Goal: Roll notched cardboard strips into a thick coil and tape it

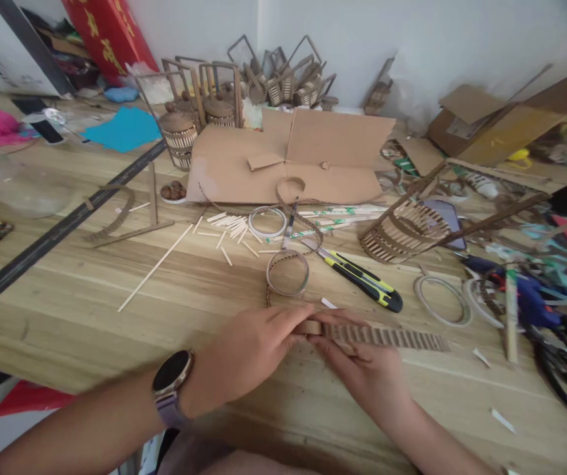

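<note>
While the left hand (256,353) and right hand (365,373) both pinch the left end of a ribbed cardboard strip (397,337) lying flat on the wooden table (90,330), a cardboard ring (287,272) and a yellow utility knife (362,280) lie just beyond them.

Our two forearms (90,422) are bare along all that shows of them, down to the left hand (251,356) and the right hand (370,377). On the left wrist we wear a watch (173,373): a round, glossy black face, dark and unlit, set in a thin pale metal rim. Its strap (169,413) is a smooth lilac band, fairly wide, and we see it wrap around the underside of the wrist.
</note>
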A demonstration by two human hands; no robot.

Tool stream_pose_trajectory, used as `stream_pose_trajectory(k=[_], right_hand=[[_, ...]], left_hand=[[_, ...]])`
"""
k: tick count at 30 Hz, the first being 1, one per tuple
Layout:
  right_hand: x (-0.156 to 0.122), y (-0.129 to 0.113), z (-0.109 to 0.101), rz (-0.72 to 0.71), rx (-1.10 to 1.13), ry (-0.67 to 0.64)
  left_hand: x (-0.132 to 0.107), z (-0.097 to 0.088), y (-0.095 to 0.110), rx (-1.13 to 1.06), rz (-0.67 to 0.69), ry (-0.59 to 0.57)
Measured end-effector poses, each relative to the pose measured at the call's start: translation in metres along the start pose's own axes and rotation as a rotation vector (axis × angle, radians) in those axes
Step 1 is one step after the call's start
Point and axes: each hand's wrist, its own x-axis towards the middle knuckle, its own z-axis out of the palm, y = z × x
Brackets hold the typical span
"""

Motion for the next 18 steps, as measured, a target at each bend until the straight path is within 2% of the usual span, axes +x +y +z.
stream_pose_trajectory(k=[3,7,12,18], right_hand=[[0.0009,-0.0004,-0.0019,0.15,0.086,-0.012],[0.0016,0.0009,-0.0008,0.239,0.171,-0.015],[0.0019,0.0028,-0.0031,0.245,0.164,-0.031],[-0.0016,0.0091,-0.0069,0.141,0.009,-0.028]], left_hand=[[0.0014,-0.0029,0.0035,-0.183,-0.091,0.042],[0.004,-0.0064,0.0047,-0.219,-0.173,0.011],[0.0034,-0.0074,0.0014,-0.146,-0.135,0.006],[0.0042,-0.0057,-0.0003,0.027,-0.041,-0.019]])
